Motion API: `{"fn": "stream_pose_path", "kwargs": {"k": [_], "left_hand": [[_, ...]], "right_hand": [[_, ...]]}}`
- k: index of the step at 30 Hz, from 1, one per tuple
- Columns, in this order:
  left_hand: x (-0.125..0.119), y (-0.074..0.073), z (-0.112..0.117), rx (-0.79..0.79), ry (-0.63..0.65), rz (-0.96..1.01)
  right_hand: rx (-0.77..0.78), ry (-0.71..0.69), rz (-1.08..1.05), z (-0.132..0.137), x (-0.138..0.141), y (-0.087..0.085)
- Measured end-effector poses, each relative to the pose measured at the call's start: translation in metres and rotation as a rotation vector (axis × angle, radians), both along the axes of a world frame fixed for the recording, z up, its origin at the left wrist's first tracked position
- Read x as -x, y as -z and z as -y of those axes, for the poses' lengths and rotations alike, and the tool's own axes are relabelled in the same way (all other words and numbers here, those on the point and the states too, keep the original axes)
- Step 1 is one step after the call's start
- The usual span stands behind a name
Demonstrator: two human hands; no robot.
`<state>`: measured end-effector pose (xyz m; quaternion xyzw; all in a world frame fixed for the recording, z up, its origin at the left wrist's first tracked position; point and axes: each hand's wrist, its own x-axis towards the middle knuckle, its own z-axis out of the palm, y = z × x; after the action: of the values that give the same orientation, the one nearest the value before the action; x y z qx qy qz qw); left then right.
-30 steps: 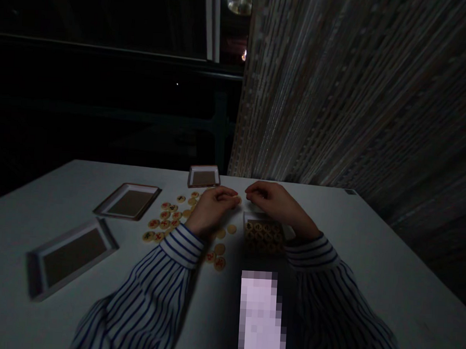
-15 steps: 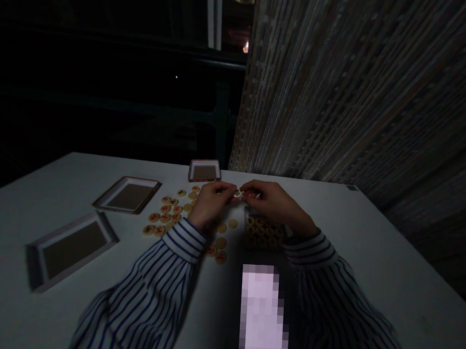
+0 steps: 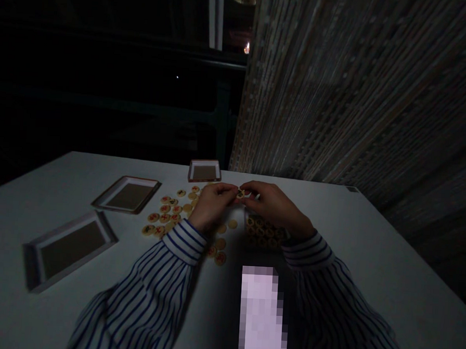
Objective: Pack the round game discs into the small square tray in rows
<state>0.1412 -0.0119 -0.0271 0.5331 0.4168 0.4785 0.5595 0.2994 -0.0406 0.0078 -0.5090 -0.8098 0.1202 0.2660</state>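
Observation:
Between my two hands, above the table, is a round wooden Chinese chess piece (image 3: pixel 241 194) with a dark character on its face. My left hand (image 3: pixel 212 203) pinches it from the left with thumb and fingers. From the right, the fingertips of my right hand (image 3: pixel 275 204) are closed on the same piece. Under my right wrist stands a small box (image 3: pixel 246 223), where dark-marked pieces (image 3: pixel 267 232) lie in rows; the hand hides part of it. Loose chess pieces (image 3: pixel 164 217), some red-marked and some blank side up, are scattered around and behind my left forearm.
On the white table (image 3: pixel 369 265), a shallow tray (image 3: pixel 112 236) lies at the left, a second tray (image 3: pixel 160 185) behind it, and a small tray (image 3: pixel 204 180) near the far edge. A string curtain (image 3: pixel 307 95) hangs beyond the table at the right.
The chess piece has turned slightly between my fingertips, its character now facing me more fully. Both hands stay in nearly the same place.

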Motion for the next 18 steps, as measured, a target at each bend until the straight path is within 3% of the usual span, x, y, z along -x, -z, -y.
{"fn": "stream_pose_path", "kwargs": {"k": [5, 18], "left_hand": [[-0.0019, -0.0020, 0.0028, 0.044, -0.024, 0.023], [-0.0008, -0.0010, 0.0008, -0.032, -0.006, -0.036]], "right_hand": [[-0.030, -0.015, 0.021, -0.0003, -0.0009, 0.0016], [-0.040, -0.025, 0.059, 0.0016, -0.0009, -0.0004]]}}
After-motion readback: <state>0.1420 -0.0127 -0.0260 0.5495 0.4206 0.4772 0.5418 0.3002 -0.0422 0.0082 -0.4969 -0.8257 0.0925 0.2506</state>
